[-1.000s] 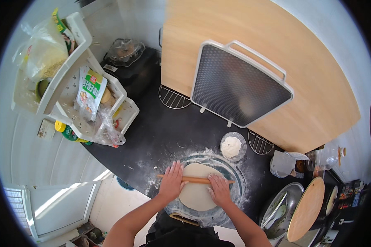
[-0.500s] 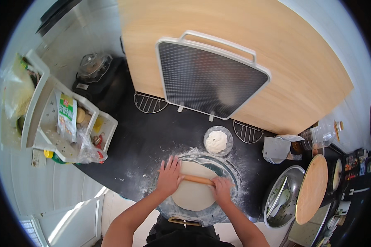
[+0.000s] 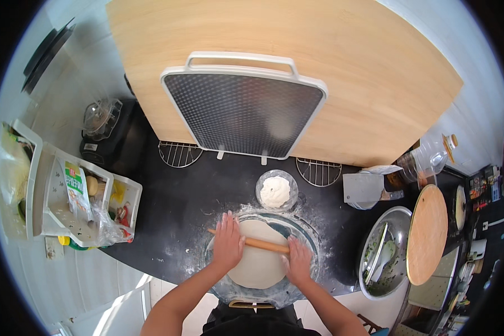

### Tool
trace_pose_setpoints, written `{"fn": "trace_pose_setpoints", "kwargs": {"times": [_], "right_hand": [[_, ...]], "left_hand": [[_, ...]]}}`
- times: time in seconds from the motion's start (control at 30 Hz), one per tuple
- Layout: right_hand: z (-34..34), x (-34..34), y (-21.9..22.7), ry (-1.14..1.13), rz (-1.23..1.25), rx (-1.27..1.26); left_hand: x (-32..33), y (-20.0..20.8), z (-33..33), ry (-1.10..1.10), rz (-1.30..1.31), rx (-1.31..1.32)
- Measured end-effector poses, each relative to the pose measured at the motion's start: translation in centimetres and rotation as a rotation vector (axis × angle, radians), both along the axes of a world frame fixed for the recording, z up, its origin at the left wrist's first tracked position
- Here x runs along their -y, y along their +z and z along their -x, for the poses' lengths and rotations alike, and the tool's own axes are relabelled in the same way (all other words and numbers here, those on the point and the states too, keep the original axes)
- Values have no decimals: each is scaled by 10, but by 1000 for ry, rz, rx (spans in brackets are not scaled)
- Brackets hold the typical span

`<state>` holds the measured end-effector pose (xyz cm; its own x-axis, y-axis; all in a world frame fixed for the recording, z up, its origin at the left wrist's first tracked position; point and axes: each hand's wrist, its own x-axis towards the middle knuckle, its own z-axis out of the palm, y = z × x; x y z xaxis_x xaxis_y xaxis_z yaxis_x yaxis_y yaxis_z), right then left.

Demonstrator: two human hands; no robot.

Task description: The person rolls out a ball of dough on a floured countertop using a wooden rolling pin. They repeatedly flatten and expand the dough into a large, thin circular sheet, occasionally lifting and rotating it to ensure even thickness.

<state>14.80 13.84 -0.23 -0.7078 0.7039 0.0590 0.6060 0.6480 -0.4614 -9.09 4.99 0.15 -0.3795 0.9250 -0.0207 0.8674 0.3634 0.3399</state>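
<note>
One wooden rolling pin (image 3: 266, 245) is crossing the dough sheet (image 3: 255, 273) left to right, left end angling farther. Left hand (image 3: 227, 247) is lying flat over it, fingers extended; right hand (image 3: 298, 262) is covering the right end, grip unclear; neither being nearer.

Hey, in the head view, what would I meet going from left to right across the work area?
White plastic rack, left hand, right hand, metal bowl, round wooden board.
</note>
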Motion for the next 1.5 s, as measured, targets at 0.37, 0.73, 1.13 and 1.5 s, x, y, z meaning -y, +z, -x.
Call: {"fn": "trace_pose_setpoints", "kwargs": {"times": [0.37,0.73,1.13,1.5], "right_hand": [[24,-72,-2,-57,-119,-8],[10,-73,3,-170,-49,-51],[-57,16,10,-170,87,-17],[-71,17,17,-78,125,68]], "left_hand": [[-74,5,-3,209,-148,10],[-82,4,-35,255,-164,-41],[4,1,-75,18,-56,156],[26,12,-80,-88,9,209]]}}
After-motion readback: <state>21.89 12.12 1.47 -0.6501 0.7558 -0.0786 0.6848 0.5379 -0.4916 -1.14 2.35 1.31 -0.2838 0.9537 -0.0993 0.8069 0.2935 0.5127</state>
